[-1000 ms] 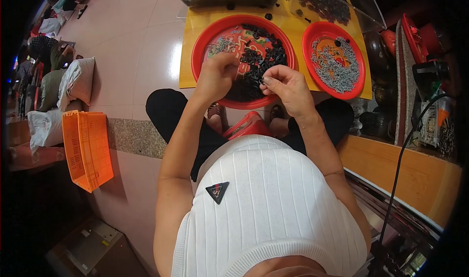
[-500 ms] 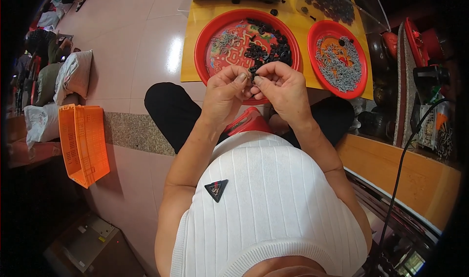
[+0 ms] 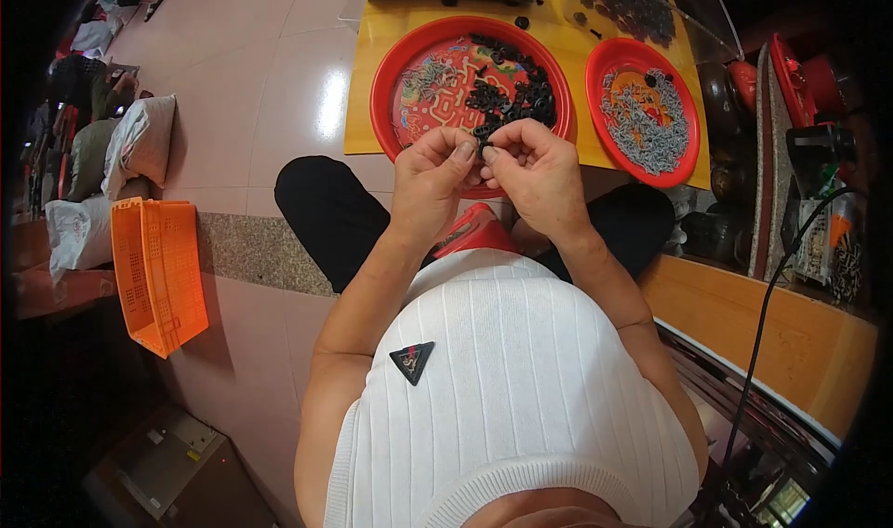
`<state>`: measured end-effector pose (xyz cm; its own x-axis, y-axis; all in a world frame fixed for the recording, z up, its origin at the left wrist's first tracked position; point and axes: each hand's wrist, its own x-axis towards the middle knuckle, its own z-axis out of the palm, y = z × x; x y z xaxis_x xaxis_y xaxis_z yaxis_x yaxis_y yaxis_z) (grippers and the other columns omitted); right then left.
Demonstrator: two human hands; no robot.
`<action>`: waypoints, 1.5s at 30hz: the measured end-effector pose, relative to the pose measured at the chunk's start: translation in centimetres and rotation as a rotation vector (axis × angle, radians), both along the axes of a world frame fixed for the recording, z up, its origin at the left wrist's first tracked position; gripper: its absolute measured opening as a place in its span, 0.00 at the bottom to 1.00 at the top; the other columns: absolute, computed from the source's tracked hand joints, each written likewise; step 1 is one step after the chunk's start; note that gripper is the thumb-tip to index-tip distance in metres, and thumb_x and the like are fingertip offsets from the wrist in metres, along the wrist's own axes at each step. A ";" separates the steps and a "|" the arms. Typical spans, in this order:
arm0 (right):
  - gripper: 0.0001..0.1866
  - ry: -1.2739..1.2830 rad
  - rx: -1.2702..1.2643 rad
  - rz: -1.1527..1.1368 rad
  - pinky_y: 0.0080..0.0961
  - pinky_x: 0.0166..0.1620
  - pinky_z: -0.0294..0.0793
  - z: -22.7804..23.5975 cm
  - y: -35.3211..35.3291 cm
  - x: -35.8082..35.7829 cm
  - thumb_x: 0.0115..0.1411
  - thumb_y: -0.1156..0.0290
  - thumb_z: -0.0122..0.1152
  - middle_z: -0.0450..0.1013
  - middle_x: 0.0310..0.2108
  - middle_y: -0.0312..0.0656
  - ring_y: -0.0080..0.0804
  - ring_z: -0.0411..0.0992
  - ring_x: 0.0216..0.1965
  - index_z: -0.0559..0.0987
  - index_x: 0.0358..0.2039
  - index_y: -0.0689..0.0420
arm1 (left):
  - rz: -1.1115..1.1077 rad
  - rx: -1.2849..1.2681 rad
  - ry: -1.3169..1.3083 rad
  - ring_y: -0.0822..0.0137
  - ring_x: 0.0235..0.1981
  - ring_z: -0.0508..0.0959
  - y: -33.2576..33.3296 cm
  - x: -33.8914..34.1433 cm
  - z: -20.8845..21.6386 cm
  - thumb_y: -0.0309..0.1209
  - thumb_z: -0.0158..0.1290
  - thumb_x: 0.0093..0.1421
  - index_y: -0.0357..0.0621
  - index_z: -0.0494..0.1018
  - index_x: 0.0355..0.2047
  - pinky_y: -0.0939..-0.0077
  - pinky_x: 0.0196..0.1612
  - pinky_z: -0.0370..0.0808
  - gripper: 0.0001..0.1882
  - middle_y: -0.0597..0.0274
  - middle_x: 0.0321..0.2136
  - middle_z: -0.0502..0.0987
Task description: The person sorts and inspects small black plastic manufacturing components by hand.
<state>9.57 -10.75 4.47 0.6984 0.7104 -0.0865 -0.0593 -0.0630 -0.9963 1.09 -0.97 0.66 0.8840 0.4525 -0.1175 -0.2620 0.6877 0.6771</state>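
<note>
Over the near rim of a large round red tray (image 3: 379,100), my left hand (image 3: 433,169) and my right hand (image 3: 537,173) meet fingertip to fingertip. Both are closed in a pinch on one small black plastic part (image 3: 482,133); its lower end is hidden by the fingers. Black plastic pieces (image 3: 521,95) are heaped in the tray's right half, and a small pile of grey screws (image 3: 435,78) lies at its left. To the right, a smaller red tray (image 3: 595,128) holds many grey screws (image 3: 644,128) and a few dark pieces.
Both trays stand on a yellow table (image 3: 367,53). Clear bins of black parts (image 3: 628,12) are at its far side. An orange crate (image 3: 153,277) and white sacks (image 3: 144,142) sit on the floor at left. A black cable (image 3: 763,314) hangs at right.
My hands stay together over the tray's near rim, with only slight finger shifts around the black part. The trays and their contents look the same.
</note>
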 end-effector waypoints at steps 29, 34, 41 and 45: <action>0.02 -0.213 -0.041 -0.017 0.12 0.25 0.72 -0.9 -0.7 0.1 0.50 0.83 0.53 0.69 0.20 0.35 0.16 0.69 0.22 0.71 0.25 0.64 | 0.139 0.233 0.052 0.74 0.23 0.72 -1.3 0.1 0.2 0.22 0.47 0.55 0.34 0.68 0.28 0.83 0.28 0.72 0.02 0.61 0.25 0.72; 0.02 -0.259 -0.008 -0.047 0.12 0.25 0.72 -1.3 -0.9 0.0 0.50 0.83 0.53 0.69 0.20 0.35 0.16 0.69 0.22 0.72 0.26 0.64 | 0.153 0.293 0.082 0.77 0.22 0.72 -1.7 0.4 0.2 0.20 0.45 0.56 0.34 0.68 0.27 0.84 0.27 0.74 0.02 0.64 0.24 0.72; 0.02 -0.328 0.019 -0.100 0.18 0.24 0.71 -2.5 -0.5 0.7 0.48 0.80 0.55 0.72 0.19 0.41 0.22 0.72 0.22 0.72 0.25 0.64 | 0.195 0.240 0.160 0.77 0.23 0.72 -2.0 1.0 -0.2 0.20 0.46 0.55 0.34 0.68 0.27 0.84 0.29 0.73 0.02 0.62 0.25 0.73; 0.02 0.030 0.133 -0.043 0.14 0.26 0.72 -1.4 -0.5 1.4 0.52 0.81 0.52 0.70 0.21 0.38 0.19 0.70 0.23 0.71 0.28 0.65 | 0.143 0.094 0.042 0.74 0.25 0.73 -1.4 1.0 0.1 0.21 0.47 0.55 0.34 0.69 0.32 0.83 0.31 0.72 0.04 0.60 0.26 0.73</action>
<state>10.97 -11.26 3.09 0.7271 0.6864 -0.0146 -0.0887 0.0728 -0.9934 2.04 -2.38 0.73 0.8050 0.5840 -0.1044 -0.3226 0.5786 0.7491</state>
